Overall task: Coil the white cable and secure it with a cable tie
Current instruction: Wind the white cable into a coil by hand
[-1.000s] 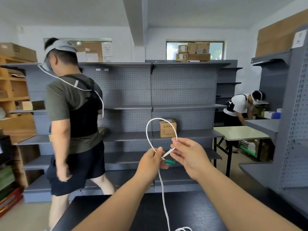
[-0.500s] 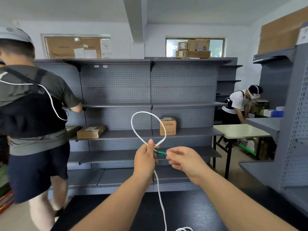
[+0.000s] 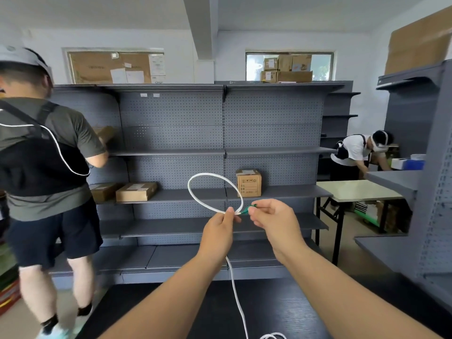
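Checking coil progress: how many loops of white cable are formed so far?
1: one loop of round white cable, pinched closed by the left hand, right hand at its green end. The rest trails down, uncoiled.

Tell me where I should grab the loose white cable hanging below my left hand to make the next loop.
Probably take the white cable on its straight hanging run just under the left hand, coming from the right with the right hand. That stretch hangs free and taut, while the loop above is already pinched and the end on the dark table lies slack.
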Tool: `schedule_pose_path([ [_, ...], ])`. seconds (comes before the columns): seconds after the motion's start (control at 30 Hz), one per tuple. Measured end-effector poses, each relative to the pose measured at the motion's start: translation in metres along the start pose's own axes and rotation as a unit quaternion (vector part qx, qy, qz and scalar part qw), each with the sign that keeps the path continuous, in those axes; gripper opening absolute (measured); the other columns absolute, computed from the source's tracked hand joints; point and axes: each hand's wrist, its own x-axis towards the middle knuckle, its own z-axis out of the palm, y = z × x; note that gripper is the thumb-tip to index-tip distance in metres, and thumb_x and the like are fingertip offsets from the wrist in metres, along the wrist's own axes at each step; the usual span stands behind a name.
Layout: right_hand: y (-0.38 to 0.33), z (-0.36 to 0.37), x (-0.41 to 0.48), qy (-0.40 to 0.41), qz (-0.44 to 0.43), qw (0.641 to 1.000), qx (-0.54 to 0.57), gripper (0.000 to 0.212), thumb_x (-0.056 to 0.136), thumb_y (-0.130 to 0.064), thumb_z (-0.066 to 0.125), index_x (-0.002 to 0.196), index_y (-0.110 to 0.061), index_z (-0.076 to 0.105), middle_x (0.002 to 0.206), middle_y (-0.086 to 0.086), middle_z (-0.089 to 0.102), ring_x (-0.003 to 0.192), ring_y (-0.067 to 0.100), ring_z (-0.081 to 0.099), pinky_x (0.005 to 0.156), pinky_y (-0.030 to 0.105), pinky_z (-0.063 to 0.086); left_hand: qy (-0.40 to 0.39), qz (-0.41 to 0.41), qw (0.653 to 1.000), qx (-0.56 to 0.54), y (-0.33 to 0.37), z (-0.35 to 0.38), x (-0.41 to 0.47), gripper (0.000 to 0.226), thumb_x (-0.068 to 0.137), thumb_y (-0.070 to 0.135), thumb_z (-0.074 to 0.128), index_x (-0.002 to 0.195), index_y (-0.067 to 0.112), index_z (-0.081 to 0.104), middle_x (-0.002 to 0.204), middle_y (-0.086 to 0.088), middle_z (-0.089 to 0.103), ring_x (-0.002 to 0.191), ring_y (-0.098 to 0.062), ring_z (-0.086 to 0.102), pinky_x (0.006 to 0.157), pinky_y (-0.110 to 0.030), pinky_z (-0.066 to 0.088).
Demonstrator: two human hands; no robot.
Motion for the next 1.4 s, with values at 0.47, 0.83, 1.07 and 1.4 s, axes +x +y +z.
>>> schedule_pose_path([
  [0.47, -0.003, 0.004, -0.001, 0.036, -0.011, 0.998, 0.054, 0.017, 0.087, -0.002, 0.058, 0.08, -0.017, 0.06, 0.078, 0.003, 0.064, 0.074, 0.014, 0.06, 0.073, 0.023, 0.052, -0.032, -0.007, 0.999, -0.02, 0.004, -0.009, -0.006, 0.023, 0.093, 0.01, 0.049, 0.075, 0.012, 0.063, 0.063, 0.003, 0.054, 0.055, -0.008, 0.042, 0.054, -0.021, 0.034],
  [0.83, -0.003, 0.006, -0.003, 0.047, -0.069, 0.989, -0.125, 0.012, 0.084, -0.009, 0.063, 0.079, -0.019, 0.062, 0.08, 0.002, 0.067, 0.078, 0.018, 0.062, 0.082, 0.037, 0.052, 0.001, -0.011, 0.998, -0.064, 0.018, -0.005, -0.017, 0.027, 0.094, 0.032, 0.05, 0.079, 0.012, 0.06, 0.071, 0.005, 0.056, 0.064, -0.009, 0.046, 0.062, -0.024, 0.038],
  [1.07, -0.001, 0.002, -0.005, 0.05, -0.076, 0.982, -0.167, 0.017, 0.079, -0.016, 0.071, 0.088, -0.016, 0.057, 0.088, -0.002, 0.062, 0.079, 0.012, 0.058, 0.076, 0.026, 0.045, -0.011, 0.024, 0.999, 0.045, 0.013, -0.007, -0.011, 0.025, 0.095, 0.03, 0.049, 0.076, 0.015, 0.055, 0.067, 0.002, 0.047, 0.062, -0.011, 0.04, 0.057, -0.024, 0.033],
  [1.4, 0.01, -0.003, -0.003, -0.044, 0.054, 0.998, -0.012, 0.014, 0.082, -0.004, 0.066, 0.096, -0.003, 0.063, 0.077, 0.003, 0.063, 0.073, 0.014, 0.058, 0.072, 0.023, 0.051, -0.128, -0.017, 0.988, 0.083, 0.014, -0.023, 0.005, 0.027, 0.096, 0.026, 0.047, 0.07, 0.017, 0.051, 0.063, 0.003, 0.048, 0.056, -0.01, 0.039, 0.054, -0.023, 0.032],
])
